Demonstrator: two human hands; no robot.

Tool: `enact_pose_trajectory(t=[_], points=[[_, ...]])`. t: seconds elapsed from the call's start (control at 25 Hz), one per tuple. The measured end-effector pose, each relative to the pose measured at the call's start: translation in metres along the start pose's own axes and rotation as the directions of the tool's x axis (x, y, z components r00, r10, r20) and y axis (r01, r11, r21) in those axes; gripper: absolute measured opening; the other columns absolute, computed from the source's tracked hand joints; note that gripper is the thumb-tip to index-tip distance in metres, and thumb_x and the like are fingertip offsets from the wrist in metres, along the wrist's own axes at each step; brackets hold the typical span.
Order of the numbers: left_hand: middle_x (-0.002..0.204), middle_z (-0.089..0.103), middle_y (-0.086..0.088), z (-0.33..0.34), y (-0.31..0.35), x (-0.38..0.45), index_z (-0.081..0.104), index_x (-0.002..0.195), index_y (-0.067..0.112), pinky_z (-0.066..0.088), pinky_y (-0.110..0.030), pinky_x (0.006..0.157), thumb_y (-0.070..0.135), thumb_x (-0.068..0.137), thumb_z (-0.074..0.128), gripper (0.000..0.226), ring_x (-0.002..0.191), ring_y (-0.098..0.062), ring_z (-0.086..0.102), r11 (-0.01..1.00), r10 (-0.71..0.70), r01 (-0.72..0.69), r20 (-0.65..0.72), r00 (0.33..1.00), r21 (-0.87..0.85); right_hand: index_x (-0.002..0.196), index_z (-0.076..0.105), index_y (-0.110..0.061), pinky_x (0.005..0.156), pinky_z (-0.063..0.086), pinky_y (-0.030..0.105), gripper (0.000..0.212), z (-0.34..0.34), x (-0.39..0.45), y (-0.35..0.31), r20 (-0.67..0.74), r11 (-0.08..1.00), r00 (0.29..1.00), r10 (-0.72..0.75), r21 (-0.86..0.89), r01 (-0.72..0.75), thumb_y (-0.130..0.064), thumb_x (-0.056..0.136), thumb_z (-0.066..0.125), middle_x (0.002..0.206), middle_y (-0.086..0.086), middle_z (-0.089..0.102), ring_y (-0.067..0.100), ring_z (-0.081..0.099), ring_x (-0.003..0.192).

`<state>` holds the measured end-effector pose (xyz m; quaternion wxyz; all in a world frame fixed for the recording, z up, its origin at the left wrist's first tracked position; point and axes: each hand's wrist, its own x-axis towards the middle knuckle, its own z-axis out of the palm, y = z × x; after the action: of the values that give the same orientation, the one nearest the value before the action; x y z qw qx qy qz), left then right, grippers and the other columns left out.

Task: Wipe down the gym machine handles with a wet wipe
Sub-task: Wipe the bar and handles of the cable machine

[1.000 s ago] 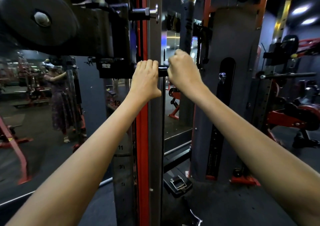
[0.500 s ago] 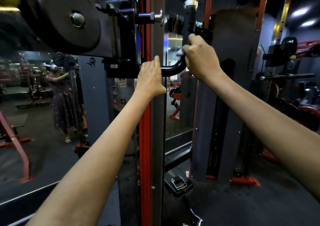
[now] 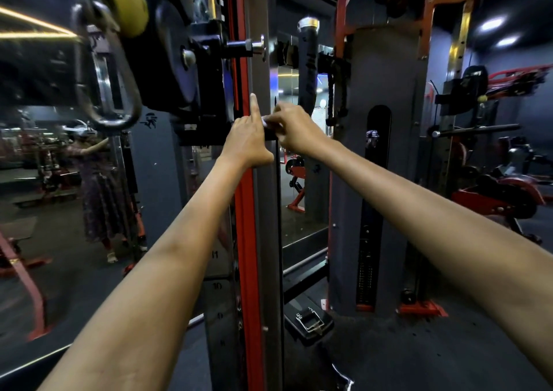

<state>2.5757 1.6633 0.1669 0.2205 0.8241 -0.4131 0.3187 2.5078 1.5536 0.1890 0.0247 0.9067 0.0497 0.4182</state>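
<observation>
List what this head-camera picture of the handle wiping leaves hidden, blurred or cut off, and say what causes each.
- Wet wipe: only a white scrap shows; the right hand covers the rest.
- Handle: its lower bend is hidden behind both hands.
- Left hand: seen from the back, so its grip is unclear.
- Yellow pulley and carabiner: motion-blurred.
- Elbows: cut off by the bottom edge.

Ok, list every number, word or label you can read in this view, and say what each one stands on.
"11" on the grey numbered upright, just left of the red rail.
"10" on the same upright, one step lower.
The digits below those are too blurred to read.
The white label on the black carriage is too small to read.
The pale mark in the weight stack slot is unreadable.
</observation>
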Motion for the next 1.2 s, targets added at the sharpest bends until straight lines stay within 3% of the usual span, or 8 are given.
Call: enact_pose_trajectory(t=[0.2,0.36,0.52,0.72,0.84,1.0,1.12,1.2], points=[[0.123,0.049,-0.019,0.001,0.0,0.001,-0.006,0.147,-0.003,0.031,-0.032,0.105,0.01,0.07,0.063,0.104,0.116,-0.031,0.043,0.999,0.005,-0.006,0.018,1.0,0.045,0.11,0.069,-0.014,0.064,0.041,0.036,0.023,-0.039,-0.009,0.012,0.225,0.954,0.963,-0.146,-0.227,0.198,-0.022,0.091,0.058,0.091,0.005,0.045,0.022,0.051,0.083],[0.13,0.046,-0.017,0.006,-0.001,0.005,0.011,0.147,-0.003,0.027,-0.033,0.11,0.02,0.07,0.064,0.097,0.121,-0.03,0.042,0.983,0.05,-0.052,0.016,0.999,0.179,0.101,0.07,-0.005,0.072,0.045,0.042,0.022,-0.052,-0.008,0.021,0.018,0.944,0.998,-0.067,-0.322,0.069,-0.018,0.091,0.056,0.099,0.017,0.052,0.031,0.051,0.094],[0.124,0.051,-0.014,0.008,-0.005,0.01,0.044,0.13,0.004,0.029,-0.033,0.104,0.025,0.069,0.065,0.068,0.117,-0.031,0.045,0.975,0.1,-0.093,-0.025,0.995,0.201,0.099,0.071,-0.002,0.074,0.048,0.045,0.023,-0.036,-0.016,0.022,0.054,0.96,0.996,-0.075,-0.265,0.087,-0.016,0.093,0.053,0.095,0.018,0.055,0.031,0.056,0.087],[0.123,0.051,-0.016,0.01,0.0,0.012,0.045,0.127,0.003,0.03,-0.037,0.102,0.039,0.075,0.067,0.067,0.116,-0.033,0.045,0.97,0.072,-0.067,-0.015,0.997,0.235,0.094,0.072,0.002,0.072,0.045,0.032,0.027,-0.058,0.008,0.035,-0.218,0.981,0.976,0.024,-0.181,-0.065,-0.021,0.091,0.057,0.093,0.018,0.059,0.028,0.058,0.082],[0.127,0.048,-0.018,0.006,0.012,0.021,0.044,0.128,0.004,0.03,-0.041,0.103,0.044,0.08,0.065,0.066,0.119,-0.035,0.043,0.976,-0.016,0.01,0.025,1.0,0.218,0.092,0.072,0.002,0.07,0.049,0.038,0.021,-0.036,-0.004,0.035,-0.176,0.991,0.983,-0.056,-0.127,0.034,-0.009,0.088,0.055,0.087,0.019,0.063,0.03,0.062,0.078],[0.125,0.051,-0.013,0.017,0.034,0.032,0.049,0.123,0.006,0.028,-0.039,0.105,0.044,0.08,0.064,0.06,0.119,-0.029,0.044,0.99,0.019,-0.014,-0.03,0.999,0.14,0.089,0.074,-0.001,0.068,0.05,0.035,0.018,-0.045,-0.008,0.043,-0.076,0.994,0.993,-0.095,-0.055,0.091,-0.01,0.081,0.06,0.084,0.016,0.066,0.026,0.062,0.076],[0.101,0.063,-0.01,0.029,0.042,0.031,0.057,0.099,0.009,0.034,-0.036,0.092,0.039,0.079,0.064,0.036,0.1,-0.028,0.055,0.987,0.004,0.022,-0.162,0.987,0.16,0.087,0.073,-0.001,0.064,0.048,0.037,0.029,-0.072,0.015,0.049,-0.209,0.984,0.964,-0.163,-0.099,0.145,-0.024,0.083,0.055,0.086,0.016,0.064,0.027,0.06,0.076],[0.093,0.065,-0.009,0.033,0.041,0.03,0.058,0.093,0.009,0.035,-0.035,0.089,0.038,0.08,0.063,0.033,0.094,-0.028,0.057,0.986,-0.01,0.048,-0.226,0.974,0.161,0.095,0.07,-0.002,0.069,0.047,0.036,0.035,-0.085,0.033,0.057,-0.299,0.986,0.946,-0.128,-0.141,0.088,-0.027,0.086,0.048,0.096,0.016,0.061,0.028,0.059,0.086]])
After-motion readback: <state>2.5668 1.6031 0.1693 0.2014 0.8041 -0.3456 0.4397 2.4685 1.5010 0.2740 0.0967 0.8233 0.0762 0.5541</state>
